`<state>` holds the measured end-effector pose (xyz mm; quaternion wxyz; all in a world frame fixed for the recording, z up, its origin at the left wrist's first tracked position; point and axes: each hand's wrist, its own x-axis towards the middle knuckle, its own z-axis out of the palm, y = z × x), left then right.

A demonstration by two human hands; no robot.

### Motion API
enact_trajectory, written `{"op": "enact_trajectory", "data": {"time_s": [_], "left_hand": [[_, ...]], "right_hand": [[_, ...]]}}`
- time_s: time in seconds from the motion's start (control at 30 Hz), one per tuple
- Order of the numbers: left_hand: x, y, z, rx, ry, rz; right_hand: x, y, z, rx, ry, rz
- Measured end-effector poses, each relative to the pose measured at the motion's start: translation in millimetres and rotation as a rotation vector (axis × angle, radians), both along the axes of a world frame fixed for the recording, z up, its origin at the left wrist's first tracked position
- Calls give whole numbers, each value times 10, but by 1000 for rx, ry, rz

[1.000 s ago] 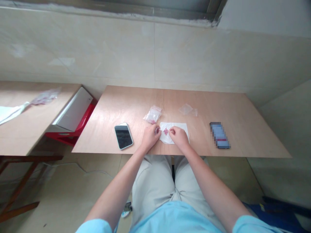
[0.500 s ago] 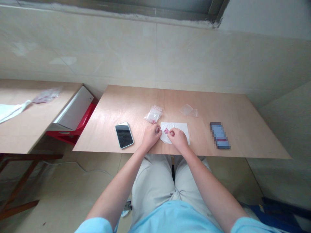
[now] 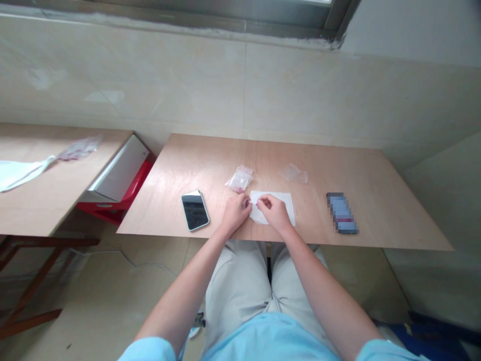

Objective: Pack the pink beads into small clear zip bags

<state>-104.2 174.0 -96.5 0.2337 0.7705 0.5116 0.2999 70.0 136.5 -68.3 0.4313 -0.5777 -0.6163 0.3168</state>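
Observation:
A white sheet of paper or cloth (image 3: 288, 203) lies near the table's front edge, under both hands. At its left border my left hand (image 3: 236, 213) rests with fingers curled in a pinch; something small and clear seems to be at the fingertips, too small to name. Over the sheet, my right hand (image 3: 276, 211) is closed, thumb and fingers together close to the left fingertips. Tiny reddish beads show by the right fingertips, mostly hidden. Just beyond my left hand sits a clear zip bag (image 3: 241, 176) with a little red at its lower end.
Another clear plastic bag (image 3: 294, 173) lies behind the sheet. A phone (image 3: 195, 210) is on the left and a blurred-out phone-like device (image 3: 341, 213) on the right. Across a gap stands a second table (image 3: 33, 210), with a red stool (image 3: 131, 193) between.
My right hand has shifted slightly left, its fingertips nearer my left hand. The red bead cluster, visible on the sheet before, is now mostly covered. The whole view has shifted slightly.

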Motion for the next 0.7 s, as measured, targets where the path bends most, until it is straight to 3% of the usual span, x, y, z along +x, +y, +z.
{"op": "enact_trajectory", "data": {"time_s": [0.13,0.33,0.5,0.7], "left_hand": [[0,-7,22,10,-12,0],[-37,3,144,-87,-95,-15],[51,-131,506,-170,-215,-48],[411,-699,962,-319,-252,-349]], "right_hand": [[395,-172,-71,-56,24,-71],[868,-544,-97,-155,23,-19],[989,-817,-30,-283,192,68],[991,-1017,79,-352,256,179]]}}
